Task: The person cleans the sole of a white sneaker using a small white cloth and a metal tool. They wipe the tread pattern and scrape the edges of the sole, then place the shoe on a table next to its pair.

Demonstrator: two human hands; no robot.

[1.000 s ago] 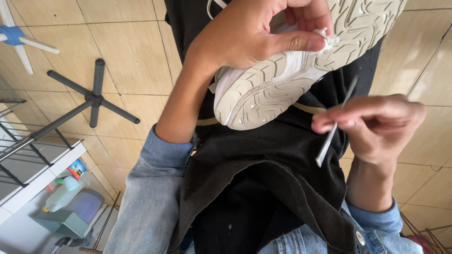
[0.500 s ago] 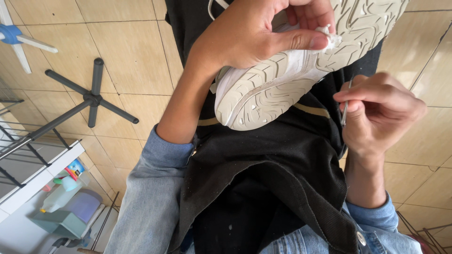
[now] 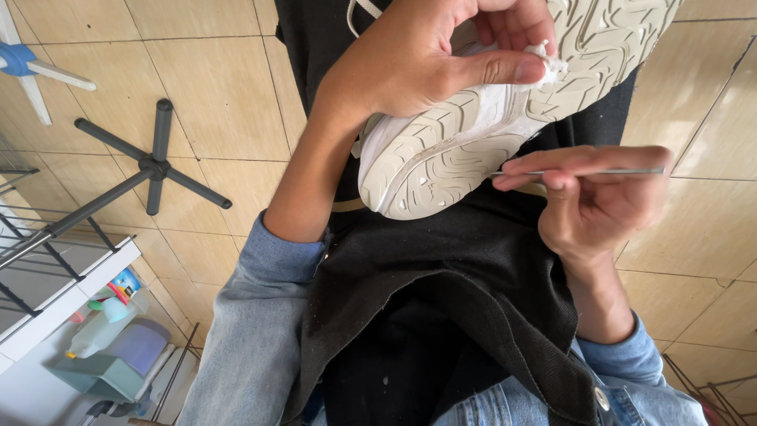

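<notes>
Holding the white shoe (image 3: 505,118) sole-up at the top of the frame, my left hand (image 3: 426,63) wraps its side in a closed grip. My right hand (image 3: 591,197) pinches a thin metal pick (image 3: 583,170) near the tread. The pick could slip off the rubber and poke my left thumb (image 3: 489,69), or the shoe could twist in my grip.

We see pkgs only at bottom left, on the white shelf (image 3: 75,304): a clear plastic spray bottle (image 3: 98,331) w/ green top lying on its side, and just above it a small blue container (image 3: 126,282) w/ a multicoloured label. No signs or screens.
</notes>
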